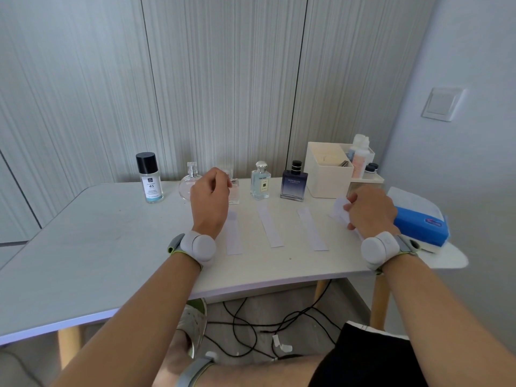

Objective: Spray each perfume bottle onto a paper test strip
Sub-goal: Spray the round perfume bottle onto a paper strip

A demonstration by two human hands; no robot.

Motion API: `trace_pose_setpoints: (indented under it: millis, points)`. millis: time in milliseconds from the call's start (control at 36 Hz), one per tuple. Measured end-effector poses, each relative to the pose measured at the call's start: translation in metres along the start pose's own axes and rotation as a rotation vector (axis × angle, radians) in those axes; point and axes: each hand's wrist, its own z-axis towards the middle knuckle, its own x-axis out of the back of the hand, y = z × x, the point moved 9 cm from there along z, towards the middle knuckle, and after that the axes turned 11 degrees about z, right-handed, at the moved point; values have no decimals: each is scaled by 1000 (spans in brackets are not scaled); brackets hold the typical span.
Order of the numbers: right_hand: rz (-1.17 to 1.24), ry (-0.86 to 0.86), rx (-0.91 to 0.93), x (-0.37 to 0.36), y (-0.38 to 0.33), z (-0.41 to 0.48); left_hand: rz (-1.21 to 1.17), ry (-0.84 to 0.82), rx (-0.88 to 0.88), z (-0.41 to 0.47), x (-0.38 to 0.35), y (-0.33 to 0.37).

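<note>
Five perfume bottles line the back of the white table: a black-capped bottle marked 45, a round pink bottle, a small clear bottle partly hidden by my left hand, a pale blue bottle with a silver cap and a dark blue bottle. Three paper test strips lie flat in front of them: left strip, middle strip, right strip. My left hand hovers before the clear bottle, fingers curled, nothing visible in it. My right hand grips spare paper strips.
A white organiser box with toiletry bottles stands at the back right. A blue tissue pack lies by my right wrist near the table's right edge. Black cables run on the floor under the table.
</note>
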Motion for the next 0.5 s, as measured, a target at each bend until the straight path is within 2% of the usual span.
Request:
trace_pose_setpoints:
  millis: [389, 500]
  points:
    - [-96, -50, -3, 8, -3, -3, -3, -5, 12, -2, 0, 0]
    - [-32, 43, 10, 20, -5, -4, -1, -4, 18, -3, 1, 1]
